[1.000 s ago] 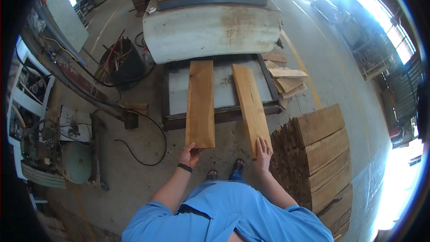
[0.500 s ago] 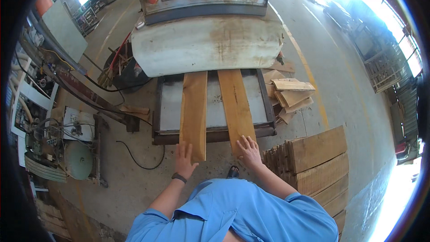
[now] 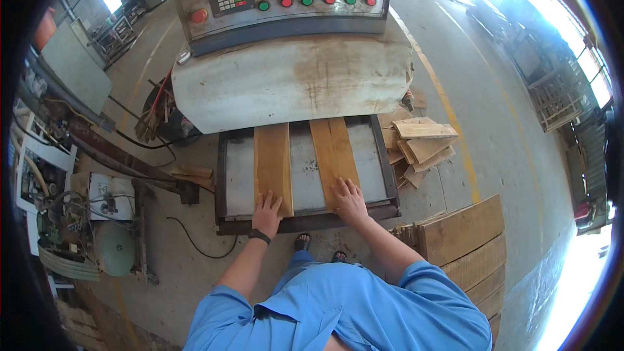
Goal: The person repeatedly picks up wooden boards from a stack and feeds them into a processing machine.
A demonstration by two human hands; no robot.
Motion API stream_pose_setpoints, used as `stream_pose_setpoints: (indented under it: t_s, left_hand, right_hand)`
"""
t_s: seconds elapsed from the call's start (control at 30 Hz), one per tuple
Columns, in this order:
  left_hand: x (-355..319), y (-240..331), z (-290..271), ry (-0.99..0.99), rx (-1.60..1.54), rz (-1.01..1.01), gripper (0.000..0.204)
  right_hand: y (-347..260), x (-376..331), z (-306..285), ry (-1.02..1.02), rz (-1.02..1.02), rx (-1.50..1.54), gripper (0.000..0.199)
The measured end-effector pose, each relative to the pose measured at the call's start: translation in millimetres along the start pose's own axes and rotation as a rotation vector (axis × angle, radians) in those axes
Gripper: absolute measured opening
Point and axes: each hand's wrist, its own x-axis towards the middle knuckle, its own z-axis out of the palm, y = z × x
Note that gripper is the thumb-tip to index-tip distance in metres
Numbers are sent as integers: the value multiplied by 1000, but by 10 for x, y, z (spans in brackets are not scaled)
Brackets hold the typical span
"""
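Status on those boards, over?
Left fingers on long brown wooden board; right fingers on similar board. Far ends hidden under white brown-stained machine hood. No obstruction seen.

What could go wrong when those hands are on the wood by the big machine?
The left hand and right hand rest on boards that run under the white cover. If the hands slid in too far, they might get pinched. Also, the open sandals don't cover the feet much, so a dropped board could hurt.
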Motion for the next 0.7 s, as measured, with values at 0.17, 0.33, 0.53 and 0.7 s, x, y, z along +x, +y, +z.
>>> stream_pose_setpoints:
  t_s: [0.17, 0.33, 0.53, 0.7]
  left_hand:
    - [297, -135, -45, -31, 11, 59, 75]
    - [537, -195, -159, 7, 34, 131, 72]
    - [759, -297, -174, 6, 48, 143, 71]
    - [1025, -280, -246, -52, 10, 109, 72]
  right_hand:
    - [-103, 484, -192, -119, 78, 62, 73]
    - [-169, 730, -80, -25, 106, 25, 84]
    - [-340, 996, -243, -86, 192, 125, 73]
    - [-403, 997, -88, 52, 251, 146, 62]
